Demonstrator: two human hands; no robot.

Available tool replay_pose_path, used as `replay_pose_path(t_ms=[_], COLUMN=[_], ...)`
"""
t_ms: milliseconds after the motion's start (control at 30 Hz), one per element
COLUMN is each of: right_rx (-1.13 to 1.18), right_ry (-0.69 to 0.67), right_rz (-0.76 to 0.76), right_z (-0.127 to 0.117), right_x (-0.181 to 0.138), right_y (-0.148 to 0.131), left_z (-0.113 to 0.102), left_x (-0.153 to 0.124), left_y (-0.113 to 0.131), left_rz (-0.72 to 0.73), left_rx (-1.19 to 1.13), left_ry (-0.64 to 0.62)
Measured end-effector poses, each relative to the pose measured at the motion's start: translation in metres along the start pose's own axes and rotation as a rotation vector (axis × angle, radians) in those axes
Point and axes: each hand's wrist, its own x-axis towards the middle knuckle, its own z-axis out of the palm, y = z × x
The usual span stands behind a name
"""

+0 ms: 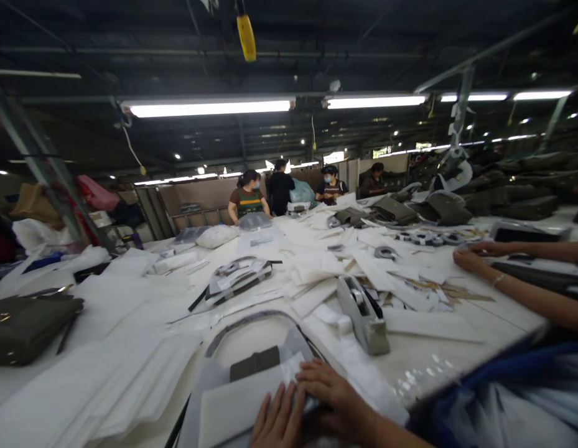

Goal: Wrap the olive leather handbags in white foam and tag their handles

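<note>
In the head view, a dark olive handbag (255,364) lies at the front middle, partly covered by a white foam sheet (242,398) and thin wrapping. Its handle (251,320), wrapped in pale material, arches behind it. My left hand (280,420) rests flat on the foam sheet with fingers stretched out. Beside it, my right hand (338,401) lies across the sheet's right end, fingers extended and touching the wrapping near my left fingertips. The hands partly hide that end of the bag. Past them stands a grey tape dispenser (363,320).
Stacked foam sheets (130,386) and an olive handbag (34,326) lie left. A wrapped bag (237,280) and paper scraps lie beyond. A co-worker's arms (517,264) reach in from the right, above a blue-rimmed bin (517,367). Several people work at the back.
</note>
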Motion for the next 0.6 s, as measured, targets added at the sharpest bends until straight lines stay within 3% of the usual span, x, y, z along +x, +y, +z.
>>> replay_pose_path(t_ms=[200,333,400,600], right_rx=[0.083,-0.037,-0.128,-0.229], right_ry=[-0.022,0.08,0.061,-0.121], right_rz=[0.067,0.077,0.034,-0.101], right_z=[-0.029,-0.054,-0.062,-0.039], right_x=[0.008,-0.018,-0.035,-0.047], right_y=[-0.019,-0.034,-0.044,-0.053], left_z=[-0.023,-0.024,-0.023,-0.022], left_x=[0.006,0.008,0.006,0.003], left_y=[0.009,0.012,0.013,0.013], left_rz=[-0.105,-0.149,-0.158,-0.147], left_rx=[-0.139,-0.181,-0.189,-0.177], left_ry=[-0.106,-0.114,-0.108,-0.12])
